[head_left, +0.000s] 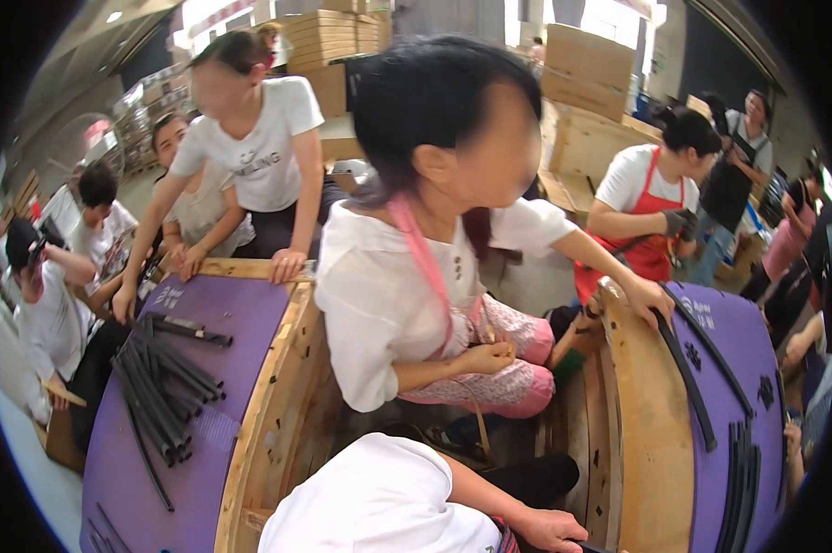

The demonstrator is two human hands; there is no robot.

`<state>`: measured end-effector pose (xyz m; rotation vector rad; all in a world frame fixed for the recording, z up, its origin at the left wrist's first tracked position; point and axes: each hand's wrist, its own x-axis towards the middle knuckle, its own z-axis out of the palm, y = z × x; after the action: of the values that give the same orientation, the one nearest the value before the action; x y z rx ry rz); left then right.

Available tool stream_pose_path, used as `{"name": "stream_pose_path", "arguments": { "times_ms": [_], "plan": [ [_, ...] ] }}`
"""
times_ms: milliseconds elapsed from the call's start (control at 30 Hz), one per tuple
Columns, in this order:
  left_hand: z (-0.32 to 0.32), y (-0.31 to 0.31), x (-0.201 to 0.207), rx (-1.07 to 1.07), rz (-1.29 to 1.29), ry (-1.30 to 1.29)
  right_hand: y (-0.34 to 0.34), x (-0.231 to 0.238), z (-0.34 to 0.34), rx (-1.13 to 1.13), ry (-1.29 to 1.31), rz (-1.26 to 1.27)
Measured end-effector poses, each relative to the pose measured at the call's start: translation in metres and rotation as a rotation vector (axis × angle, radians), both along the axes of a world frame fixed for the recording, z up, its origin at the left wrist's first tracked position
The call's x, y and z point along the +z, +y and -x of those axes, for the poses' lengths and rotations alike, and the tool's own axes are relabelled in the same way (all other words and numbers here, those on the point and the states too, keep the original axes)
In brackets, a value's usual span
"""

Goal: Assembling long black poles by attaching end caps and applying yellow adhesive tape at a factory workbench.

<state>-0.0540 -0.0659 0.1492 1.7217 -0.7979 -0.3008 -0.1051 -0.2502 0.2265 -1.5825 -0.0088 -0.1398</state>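
The long, thin black rubbery strips (740, 484) lie in a loose bundle on the purple mat (711, 387) that covers the curved wooden drum (642, 433) on the right. Judging by how they follow the curve, they are probably light, limp and slightly grippy. They are best pinched near the middle or gathered several at once, since a single end would droop.

The hand at the lower edge (549, 530), apparently the person's right, comes out of a white sleeve. It rests low beside the drum's rim, well short of the bundle. Its fingers are loosely curled, and a dark strip end (589, 547) lies just at their tips. Whether they grip it cannot be told. The left hand does not show.

A co-worker's hand (651, 300) rests on the same rim. A second pile of strips (162, 387) lies on the left drum.
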Motion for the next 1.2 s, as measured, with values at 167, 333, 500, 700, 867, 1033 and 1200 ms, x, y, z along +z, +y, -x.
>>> {"name": "stream_pose_path", "arguments": {
  "times_ms": [167,333,500,700,867,1033,1200],
  "plan": [
    [0.001,0.006,-0.002,0.081,-0.017,0.004,0.006,-0.009,-0.012,0.019,-0.074,0.096],
    [-0.006,0.003,-0.013,-0.024,0.024,0.019,0.005,-0.019,-0.007,-0.012,-0.115,0.072],
    [-0.001,0.013,-0.018,-0.008,-0.070,0.037,0.015,-0.013,-0.004,-0.080,-0.036,0.237],
    [-0.008,-0.016,-0.027,-0.160,-0.118,0.032,-0.011,-0.040,0.019,-0.263,-0.071,0.261],
    [-0.002,-0.021,-0.031,-0.278,-0.210,0.071,-0.014,-0.036,0.040,-0.282,-0.041,0.355],
    [-0.001,-0.030,-0.040,-0.358,-0.223,0.054,-0.011,-0.036,0.052,-0.397,0.013,0.324],
    [0.002,-0.031,-0.042,-0.312,-0.195,0.044,-0.009,-0.036,0.054,-0.398,-0.037,0.265]
  ]
}}
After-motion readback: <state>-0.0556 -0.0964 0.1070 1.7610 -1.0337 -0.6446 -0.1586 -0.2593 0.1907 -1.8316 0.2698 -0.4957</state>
